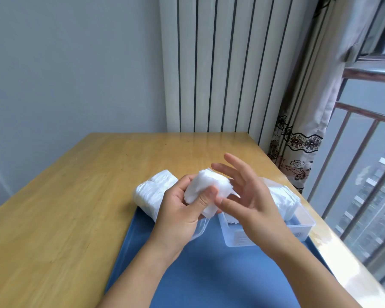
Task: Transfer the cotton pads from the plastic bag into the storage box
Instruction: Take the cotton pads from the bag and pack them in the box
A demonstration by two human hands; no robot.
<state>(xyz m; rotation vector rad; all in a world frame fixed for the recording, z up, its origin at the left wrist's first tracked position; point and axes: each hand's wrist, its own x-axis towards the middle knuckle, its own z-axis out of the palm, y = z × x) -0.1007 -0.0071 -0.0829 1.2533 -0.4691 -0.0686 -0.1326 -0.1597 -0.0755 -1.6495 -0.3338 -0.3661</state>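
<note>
**Loose stack in the air, box waiting at three o'clock**

Here we go: the left hand [182,207] has its fingers and thumb curled round a fanned stack of cotton pads [206,187], lifted above the table. The right hand [249,196] sits just beside that stack at its three o'clock, fingers straight and spread, holding nothing, fingertips near or brushing the pads; I cannot tell which.

The plastic bag [151,194] lies on the table at ten o'clock from the hands, a good many pads inside it, its clear open end trailing under the left wrist. The storage box [302,221], clear plastic, stands at four o'clock from the stack, with some pads already in its far end.

The danger, as I read it: that stack is splayed, not squared. A slack grip on the way across could let the outer pads peel off and flutter onto the blue mat [209,274] or the wood. If the bunch goes in crooked, it may catch the box rim or topple over the pads already there. The light box could also skid if nudged, and it sits close to the table's right edge.

The surface is a pale wooden table [76,196] with the mat at six o'clock. Behind, a white ribbed radiator [220,63] at twelve, a grey wall at ten, a patterned curtain [298,141] and a railed window [365,152] at two.
</note>
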